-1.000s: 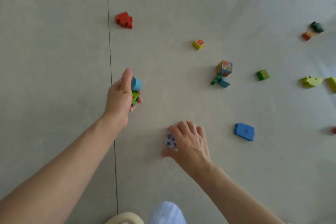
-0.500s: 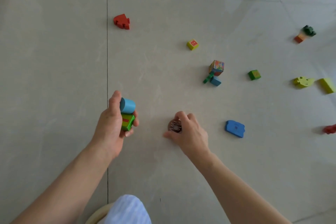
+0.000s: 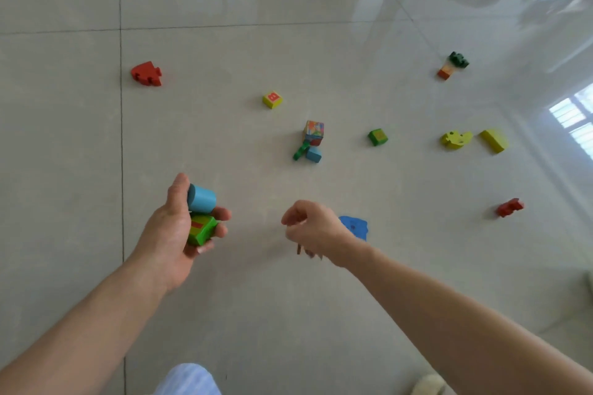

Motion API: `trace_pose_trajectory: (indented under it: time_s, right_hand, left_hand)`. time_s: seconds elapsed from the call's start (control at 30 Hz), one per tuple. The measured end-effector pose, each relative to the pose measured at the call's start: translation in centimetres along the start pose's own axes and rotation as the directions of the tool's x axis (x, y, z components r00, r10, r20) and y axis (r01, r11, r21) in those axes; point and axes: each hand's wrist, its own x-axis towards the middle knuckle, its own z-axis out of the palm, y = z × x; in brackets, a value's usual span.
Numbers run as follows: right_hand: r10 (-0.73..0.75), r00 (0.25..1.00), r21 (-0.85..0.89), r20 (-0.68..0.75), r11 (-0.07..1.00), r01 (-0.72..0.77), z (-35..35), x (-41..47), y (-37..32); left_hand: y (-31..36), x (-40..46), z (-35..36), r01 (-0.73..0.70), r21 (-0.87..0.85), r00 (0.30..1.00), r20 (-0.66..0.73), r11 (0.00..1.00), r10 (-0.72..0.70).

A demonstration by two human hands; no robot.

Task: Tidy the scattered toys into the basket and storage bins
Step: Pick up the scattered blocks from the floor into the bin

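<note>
My left hand [image 3: 173, 231] grips two wooden toys above the tiled floor: a light blue cylinder [image 3: 202, 198] on top and a green block [image 3: 201, 229] with a red mark below it. My right hand [image 3: 316, 231] is curled over a small dark brown toy [image 3: 304, 250], of which only a blurred bit shows under the fingers. Just behind that hand lies a flat blue piece [image 3: 354, 226] on the floor. No basket or bin is in view.
Toys lie scattered on the floor: a red fish shape [image 3: 147, 74], a yellow letter cube [image 3: 272, 100], a picture cube [image 3: 314, 132] beside a green stick [image 3: 300, 151] and small blue block [image 3: 313, 154], a green cube [image 3: 377, 137], yellow pieces [image 3: 456, 139], a red animal [image 3: 510, 207], a carrot-like toy [image 3: 452, 65].
My right hand picked the small dark toy off the floor and rose with it, moving right toward the blue piece. My left hand kept its two blocks and turned palm-up a little.
</note>
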Motion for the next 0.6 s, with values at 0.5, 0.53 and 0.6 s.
trace_pose_trajectory:
  time_s: [0.5,0.53,0.6]
  right_hand:
    - [0.306,0.876,0.748,-0.374,0.658,0.09,-26.1,-15.2,6.7]
    - [0.343,0.841,0.8,-0.418,0.578,0.161,-27.4,-17.1,8.0]
    - [0.437,0.763,0.852,-0.476,0.446,0.275,-29.5,-20.9,11.0]
  left_hand:
    - [7.1,-8.5,24.0,-0.361,0.511,0.837,0.547,0.78,0.03]
    - [6.4,-9.4,26.8,-0.375,0.51,0.809,0.588,0.775,0.004]
    - [4.3,-11.8,32.2,-0.357,0.508,0.761,0.645,0.784,-0.071]
